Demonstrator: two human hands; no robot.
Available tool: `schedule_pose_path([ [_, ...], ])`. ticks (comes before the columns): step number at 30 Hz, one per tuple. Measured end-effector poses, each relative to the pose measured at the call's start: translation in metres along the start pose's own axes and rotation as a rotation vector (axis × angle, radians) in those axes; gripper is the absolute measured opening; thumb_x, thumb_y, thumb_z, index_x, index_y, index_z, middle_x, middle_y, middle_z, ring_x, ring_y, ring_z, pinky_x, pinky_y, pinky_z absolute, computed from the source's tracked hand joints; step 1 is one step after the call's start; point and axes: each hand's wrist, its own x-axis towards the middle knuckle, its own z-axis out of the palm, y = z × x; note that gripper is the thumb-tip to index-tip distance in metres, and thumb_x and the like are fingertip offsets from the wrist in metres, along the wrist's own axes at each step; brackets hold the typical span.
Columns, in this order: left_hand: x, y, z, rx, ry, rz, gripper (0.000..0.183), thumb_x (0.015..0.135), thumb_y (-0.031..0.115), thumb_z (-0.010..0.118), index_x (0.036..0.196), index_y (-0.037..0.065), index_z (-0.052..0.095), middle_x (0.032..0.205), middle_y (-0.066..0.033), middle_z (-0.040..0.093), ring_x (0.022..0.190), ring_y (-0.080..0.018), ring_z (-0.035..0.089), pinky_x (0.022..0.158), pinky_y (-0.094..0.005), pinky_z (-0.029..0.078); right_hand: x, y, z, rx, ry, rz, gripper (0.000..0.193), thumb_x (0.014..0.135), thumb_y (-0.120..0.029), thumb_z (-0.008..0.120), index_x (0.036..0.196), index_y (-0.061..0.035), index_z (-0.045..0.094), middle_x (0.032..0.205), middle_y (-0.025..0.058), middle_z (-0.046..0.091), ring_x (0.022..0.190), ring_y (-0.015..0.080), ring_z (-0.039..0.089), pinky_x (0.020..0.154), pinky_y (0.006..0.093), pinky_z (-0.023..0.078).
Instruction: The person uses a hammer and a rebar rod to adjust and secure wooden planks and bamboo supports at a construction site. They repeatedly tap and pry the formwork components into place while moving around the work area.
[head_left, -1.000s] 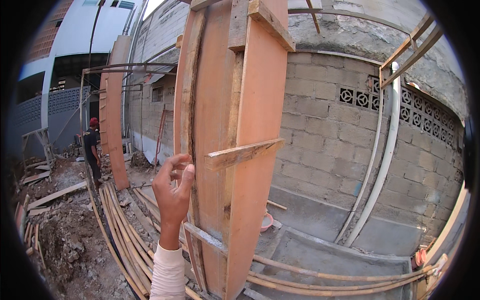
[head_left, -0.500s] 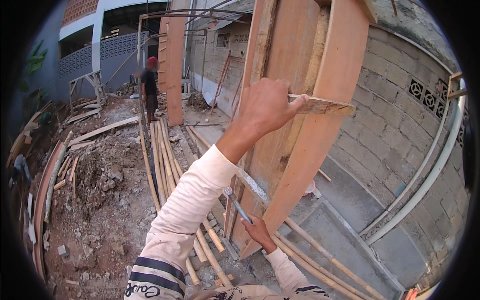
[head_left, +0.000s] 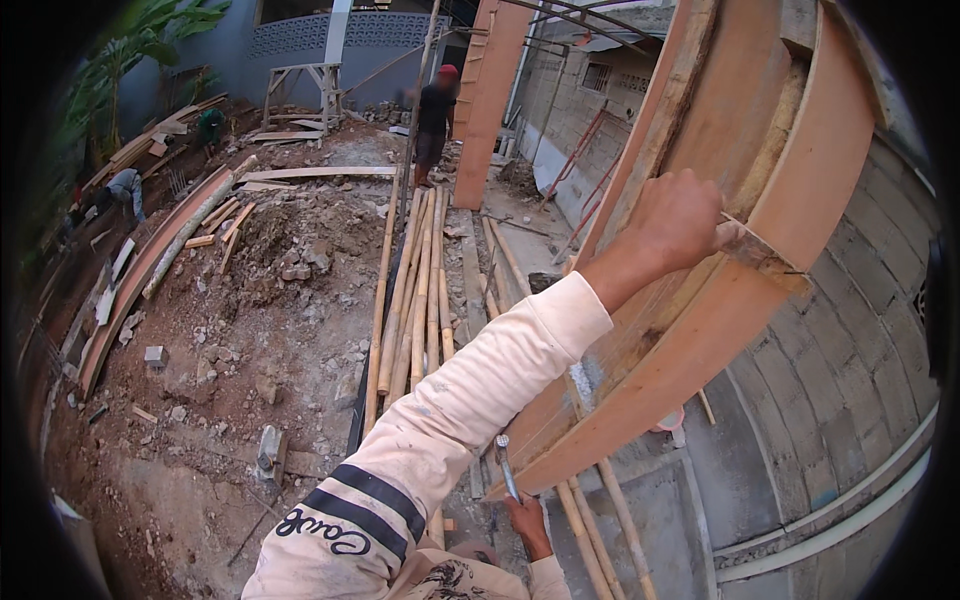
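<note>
Landmark: wooden column form (head_left: 700, 300)
Cleat (head_left: 765, 258): on the form's face
Poles (head_left: 415, 290): on ground, left of form
Block wall (head_left: 850, 380): right of form
Standing person (head_left: 436, 120): far behind, left

An outdoor building site — a yard of bare, churned earth (head_left: 230, 330) scattered with rubble and broken blocks. Long bamboo poles (head_left: 415, 290) lie bundled on the ground beside loose planks (head_left: 310, 172), and more timber is stacked at the far left. Orange-brown wooden column formwork (head_left: 700, 250) rises in the foreground, with a second boxed column (head_left: 487, 100) farther back. An unplastered grey block wall (head_left: 850, 340) runs along the right above a raw concrete footing (head_left: 740, 470). A rough wooden trestle (head_left: 300, 85) stands near a blue building — and a person in a red cap (head_left: 435, 115) stands among the materials.
</note>
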Motion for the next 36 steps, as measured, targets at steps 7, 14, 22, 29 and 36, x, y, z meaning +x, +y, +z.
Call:
schedule_pose_path([
  [7, -0.004, 0.005, 0.015, 0.059, 0.125, 0.01, 0.05, 0.08, 0.05, 0.08, 0.096, 0.003, 0.079, 0.072, -0.0215, 0.07, 0.073, -0.0363, 0.071, 0.071, -0.0445, 0.055, -0.045, 0.128, 0.005, -0.331, -0.156, 0.274, 0.031, 0.095, -0.032, 0.067, 0.101, -0.0012, 0.07, 0.067, 0.0063, 0.06, 0.06, 0.0173, 0.053, 0.057, 0.0346, 0.042],
  [14, -0.004, 0.005, 0.007, 0.025, 0.133, -0.001, 0.049, 0.08, 0.048, 0.081, 0.096, 0.002, 0.079, 0.072, -0.0205, 0.071, 0.067, -0.0298, 0.072, 0.065, -0.039, 0.055, -0.053, 0.208, -0.007, -0.47, -0.329, 0.238, 0.037, 0.096, -0.036, 0.062, 0.1, -0.0008, 0.072, 0.078, 0.0154, 0.064, 0.073, 0.0291, 0.058, 0.065, 0.0418, 0.046],
  [22, -0.005, 0.004, 0.016, -0.043, 0.19, 0.012, 0.045, 0.084, 0.046, 0.079, 0.097, 0.003, 0.079, 0.073, -0.0203, 0.072, 0.067, -0.0297, 0.071, 0.065, -0.0382, 0.054, -0.023, 0.291, -0.078, -0.621, -0.368, 0.123, 0.044, 0.097, -0.041, 0.056, 0.098, -0.0003, 0.073, 0.09, 0.0257, 0.068, 0.089, 0.0426, 0.064, 0.075, 0.05, 0.05],
  [29, -0.008, -0.001, 0.017, -0.102, 0.236, 0.032, 0.039, 0.089, 0.041, 0.073, 0.095, 0.003, 0.079, 0.066, -0.0201, 0.066, 0.061, -0.0314, 0.067, 0.061, -0.0397, 0.051, -0.012, 0.27, -0.054, -0.587, -0.396, 0.101, 0.048, 0.098, -0.043, 0.053, 0.103, 0.0006, 0.073, 0.096, 0.0305, 0.069, 0.096, 0.0478, 0.066, 0.081, 0.0539, 0.051],
  [36, -0.004, -0.009, 0.021, -0.081, 0.285, 0.13, 0.037, 0.093, 0.036, 0.066, 0.084, 0.002, 0.075, 0.062, -0.0203, 0.062, 0.063, -0.0377, 0.065, 0.062, -0.0454, 0.051, -0.019, 0.246, -0.007, -0.573, -0.406, 0.16, 0.047, 0.097, -0.042, 0.053, 0.109, 0.0001, 0.071, 0.094, 0.0292, 0.069, 0.092, 0.0461, 0.066, 0.079, 0.0534, 0.051],
])
